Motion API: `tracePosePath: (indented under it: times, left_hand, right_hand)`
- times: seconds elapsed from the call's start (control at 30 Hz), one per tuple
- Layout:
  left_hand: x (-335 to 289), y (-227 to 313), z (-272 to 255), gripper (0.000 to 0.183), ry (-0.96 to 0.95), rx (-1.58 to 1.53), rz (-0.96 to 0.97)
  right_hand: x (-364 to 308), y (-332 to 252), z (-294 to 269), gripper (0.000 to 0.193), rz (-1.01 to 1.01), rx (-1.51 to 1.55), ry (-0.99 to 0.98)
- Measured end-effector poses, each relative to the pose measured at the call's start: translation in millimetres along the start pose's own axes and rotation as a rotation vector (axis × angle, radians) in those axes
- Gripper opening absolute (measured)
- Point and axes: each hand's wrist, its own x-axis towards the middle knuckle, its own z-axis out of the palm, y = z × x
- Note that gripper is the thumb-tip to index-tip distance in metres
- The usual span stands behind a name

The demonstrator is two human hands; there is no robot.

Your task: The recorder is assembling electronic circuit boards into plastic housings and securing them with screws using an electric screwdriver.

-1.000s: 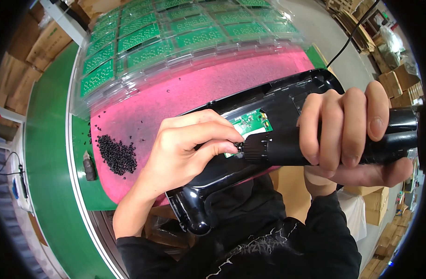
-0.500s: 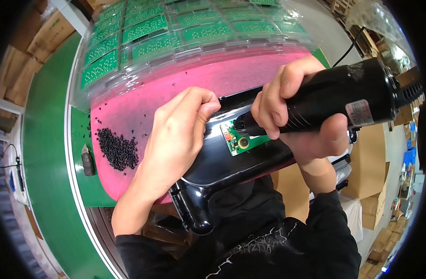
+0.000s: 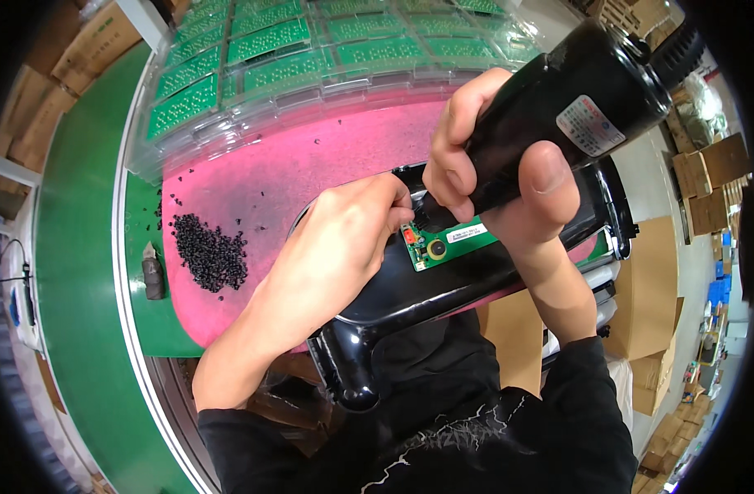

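My right hand (image 3: 542,198) is wrapped round a black electric screwdriver (image 3: 579,115), which leans with its nose down to the left. Under that nose lies a green circuit board (image 3: 458,247) with a small red part, a round black part and a white label. The board sits in a glossy black plastic housing (image 3: 410,298) with a rounded handle at its near end. My left hand (image 3: 340,235) is closed in a pinch right beside the screwdriver's nose, over the board's left corner. Whatever is between those fingertips is hidden, as is the driver's tip.
A heap of small black screws (image 3: 208,255) lies on the pink mat (image 3: 266,177), with a few strays around it. Clear plastic trays (image 3: 253,105) of green boards stand at the back. A small dark wrapped tool (image 3: 153,274) lies left; cardboard boxes (image 3: 653,305) stand right.
The screwdriver has tilted up steeper, its rear end rising and moving left. My left fingertips have moved right, up to its nose. The board's white label now shows more fully.
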Motion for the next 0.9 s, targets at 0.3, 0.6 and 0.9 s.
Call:
tracePosePath:
  times: [0.3, 0.6, 0.9]
  left_hand:
    - [-1.7, -7.7, 2.2, 0.016, -0.178, 0.201, 0.039]
    - [3.8, -4.6, 4.4, 0.02, -0.063, 0.012, 0.276]
    - [6.2, -7.8, 1.7, 0.011, -0.077, 0.026, 0.231]
  right_hand:
    - [-23.5, -4.0, -2.0, 0.063, -0.203, 0.254, 0.104]
    - [-31.3, -39.5, -13.9, 0.058, -0.296, 0.295, 0.032]
    - [-43.1, -30.9, 0.0, 0.067, -0.049, 0.251, 0.108]
